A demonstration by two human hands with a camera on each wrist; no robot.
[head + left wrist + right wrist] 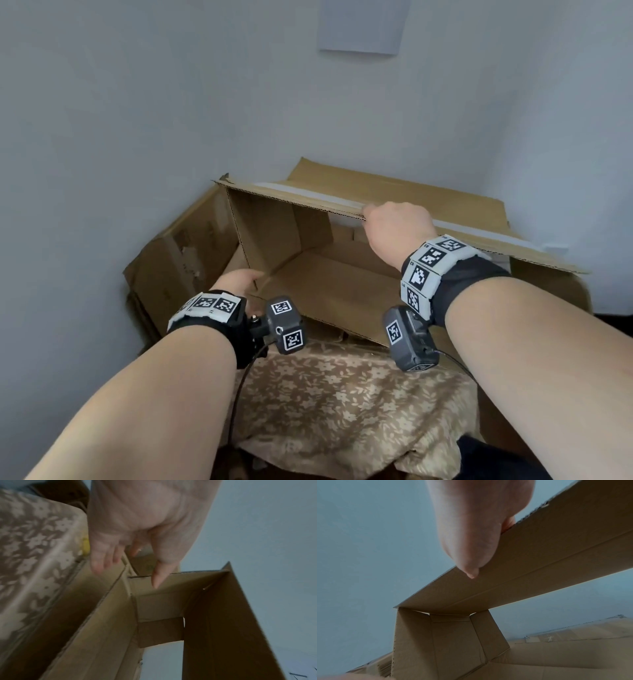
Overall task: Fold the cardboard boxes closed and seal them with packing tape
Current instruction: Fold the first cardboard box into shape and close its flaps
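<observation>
- Floral cloth, beige and brown, covered the surface nearest the person; the cardboard box rested on it, tipped on its side with the open mouth facing the person.
- Left hand was low, at the box's near-left lower corner. Left wrist view showed the fingers extended and relaxed, thumb tip against the inner edge of a flap; nothing was gripped.
- Right hand was higher, on the front edge of the upper long flap. Right wrist view showed the thumb pressed under the flap with the fingers over its top: a pinch hold on the flap.
- Box: plain brown corrugated board, inside bare, perforated dotted lines along flap edges, a pale strip of tape residue along the upper flap's outer face. Short side flap on the left stood open.
- Behind and left, a second worn cardboard box with torn label patches leaned near the wall.
- Farthest: pale blue-grey wall carrying a white sheet.
</observation>
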